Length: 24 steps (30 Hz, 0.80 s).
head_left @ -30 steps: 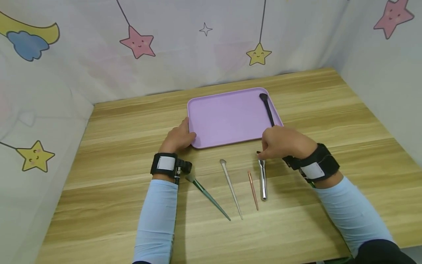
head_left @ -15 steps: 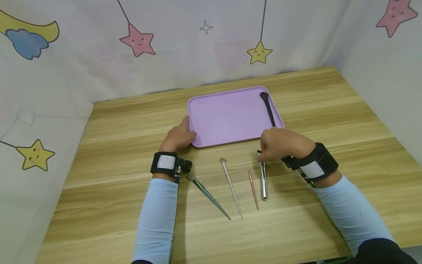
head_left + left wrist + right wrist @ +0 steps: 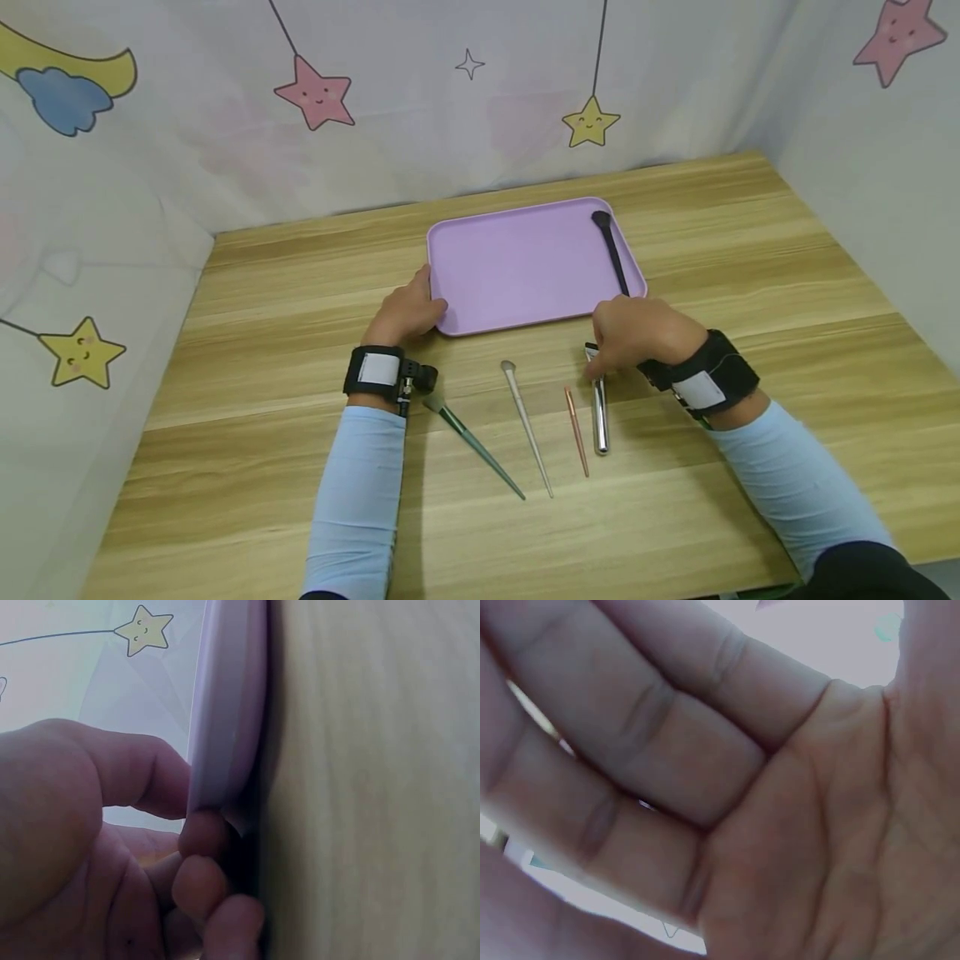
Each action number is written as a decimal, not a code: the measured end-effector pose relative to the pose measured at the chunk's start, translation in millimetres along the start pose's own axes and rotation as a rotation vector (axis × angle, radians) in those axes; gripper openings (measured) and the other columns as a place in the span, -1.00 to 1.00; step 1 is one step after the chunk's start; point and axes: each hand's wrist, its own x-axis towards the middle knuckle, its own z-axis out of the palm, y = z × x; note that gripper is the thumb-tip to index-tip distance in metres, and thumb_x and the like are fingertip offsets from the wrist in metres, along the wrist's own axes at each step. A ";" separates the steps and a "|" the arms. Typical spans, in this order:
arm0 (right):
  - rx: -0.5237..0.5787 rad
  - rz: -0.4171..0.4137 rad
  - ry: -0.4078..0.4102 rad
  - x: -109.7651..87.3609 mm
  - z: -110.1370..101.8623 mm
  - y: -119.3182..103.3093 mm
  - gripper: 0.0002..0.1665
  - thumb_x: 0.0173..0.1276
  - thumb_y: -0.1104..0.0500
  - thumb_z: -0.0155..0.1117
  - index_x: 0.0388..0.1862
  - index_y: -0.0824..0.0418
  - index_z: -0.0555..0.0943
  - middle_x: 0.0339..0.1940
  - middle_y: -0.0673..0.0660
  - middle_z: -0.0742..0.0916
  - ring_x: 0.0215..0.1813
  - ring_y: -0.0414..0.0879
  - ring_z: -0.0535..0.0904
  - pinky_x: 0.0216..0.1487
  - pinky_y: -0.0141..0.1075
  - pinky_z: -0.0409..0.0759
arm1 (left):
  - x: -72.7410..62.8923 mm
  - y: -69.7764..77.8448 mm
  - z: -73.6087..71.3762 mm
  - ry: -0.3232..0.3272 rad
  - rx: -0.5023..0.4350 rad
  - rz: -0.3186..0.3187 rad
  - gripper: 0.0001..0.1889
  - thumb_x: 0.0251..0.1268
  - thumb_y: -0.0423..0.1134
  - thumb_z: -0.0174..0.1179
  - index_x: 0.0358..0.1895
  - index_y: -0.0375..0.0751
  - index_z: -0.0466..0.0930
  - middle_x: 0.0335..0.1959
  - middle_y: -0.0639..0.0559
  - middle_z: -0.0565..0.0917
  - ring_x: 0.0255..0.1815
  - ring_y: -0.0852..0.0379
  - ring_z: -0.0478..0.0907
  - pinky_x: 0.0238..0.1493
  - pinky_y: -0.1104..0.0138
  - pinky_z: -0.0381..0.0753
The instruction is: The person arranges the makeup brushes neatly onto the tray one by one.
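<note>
My left hand (image 3: 405, 312) grips the near left corner of a purple tray (image 3: 517, 267). In the left wrist view, the thumb is over the rim of the tray (image 3: 225, 712) and curled fingertips are beneath it. With bent fingers, my right hand (image 3: 637, 333) pinches the upper part of a shiny silver makeup brush (image 3: 600, 417) lying on the table. The brush's dark end shows just beyond the thumb. Curled fingers and the palm fill the right wrist view and hide the brush. A black makeup brush (image 3: 611, 246) lies along the tray's right side, its lower end close to my right hand.
Left of the silver brush, a small copper brush (image 3: 576, 432), a pale slim brush (image 3: 527, 429) and a green-handled brush (image 3: 480, 454) lie on the wooden table (image 3: 262, 375). A white curtain (image 3: 420, 125) with stars hangs behind.
My right hand has shifted slightly toward me, its thumb a little lower along the silver brush. The left hand, tray and other brushes stay in place.
</note>
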 end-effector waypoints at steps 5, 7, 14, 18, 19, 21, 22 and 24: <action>-0.017 0.007 0.013 3.9 3.3 -0.7 -0.55 -0.01 -0.13 0.61 -0.69 0.12 0.59 -0.64 -0.02 0.61 -0.55 -0.11 0.50 -0.55 -0.26 0.43 | -0.5 1.1 -0.6 0.000 0.007 0.002 -0.14 0.37 -0.11 -0.06 0.65 -0.25 -0.24 0.59 -0.24 0.09 0.33 -0.17 0.29 0.45 0.00 0.14; -0.013 -0.002 0.020 5.5 4.5 -0.3 -0.59 0.02 -0.10 0.60 -0.68 0.11 0.61 -0.62 -0.02 0.62 -0.53 -0.11 0.51 -0.54 -0.25 0.44 | -1.3 1.9 -1.2 -0.001 0.004 0.003 -0.14 0.36 -0.12 -0.07 0.65 -0.26 -0.24 0.59 -0.25 0.09 0.34 -0.17 0.29 0.44 0.00 0.15; -0.030 0.006 0.062 6.7 6.1 3.8 -0.55 0.03 -0.09 0.59 -0.73 0.11 0.57 -0.65 -0.02 0.59 -0.55 -0.10 0.48 -0.56 -0.25 0.42 | -3.7 4.2 -1.5 -0.001 -0.008 0.011 -0.14 0.36 -0.13 -0.06 0.64 -0.27 -0.22 0.59 -0.25 0.09 0.45 -0.17 0.23 0.45 0.00 0.14; -0.037 0.013 0.036 5.8 5.5 4.4 -0.68 0.00 0.03 0.55 -0.70 0.11 0.60 -0.64 -0.01 0.61 -0.55 -0.11 0.49 -0.57 -0.27 0.41 | -3.5 3.7 -1.5 -0.001 -0.015 0.013 -0.15 0.37 -0.13 -0.07 0.64 -0.27 -0.23 0.59 -0.24 0.09 0.47 -0.17 0.21 0.46 0.01 0.13; -0.040 0.010 0.032 6.0 5.5 4.4 -0.73 -0.01 0.08 0.52 -0.69 0.11 0.60 -0.64 -0.01 0.61 -0.55 -0.10 0.49 -0.57 -0.27 0.41 | -3.6 3.7 -1.4 -0.001 -0.015 0.014 -0.15 0.37 -0.13 -0.07 0.64 -0.27 -0.23 0.59 -0.24 0.09 0.47 -0.17 0.21 0.46 0.01 0.13; -0.042 0.001 0.028 6.6 5.5 4.7 -0.81 -0.04 0.15 0.47 -0.68 0.11 0.60 -0.62 -0.01 0.62 -0.53 -0.10 0.50 -0.57 -0.26 0.41 | -4.1 4.0 -1.4 -0.003 -0.015 0.017 -0.15 0.38 -0.13 -0.07 0.64 -0.28 -0.24 0.59 -0.24 0.08 0.46 -0.17 0.21 0.46 0.01 0.13; -0.042 -0.007 0.028 7.1 5.4 5.0 -0.82 -0.05 0.16 0.46 -0.68 0.11 0.60 -0.62 -0.01 0.62 -0.53 -0.10 0.50 -0.56 -0.26 0.41 | -4.2 4.2 -1.5 -0.004 -0.015 0.018 -0.15 0.38 -0.13 -0.07 0.64 -0.28 -0.24 0.59 -0.24 0.08 0.46 -0.16 0.21 0.46 0.01 0.12; -0.030 -0.017 0.030 7.8 5.2 5.9 -0.80 -0.04 0.18 0.45 -0.70 0.10 0.59 -0.63 -0.02 0.60 -0.54 -0.11 0.49 -0.57 -0.28 0.40 | -4.3 4.4 -1.3 -0.002 -0.013 0.019 -0.15 0.38 -0.13 -0.07 0.64 -0.28 -0.24 0.59 -0.24 0.08 0.46 -0.16 0.21 0.46 0.01 0.11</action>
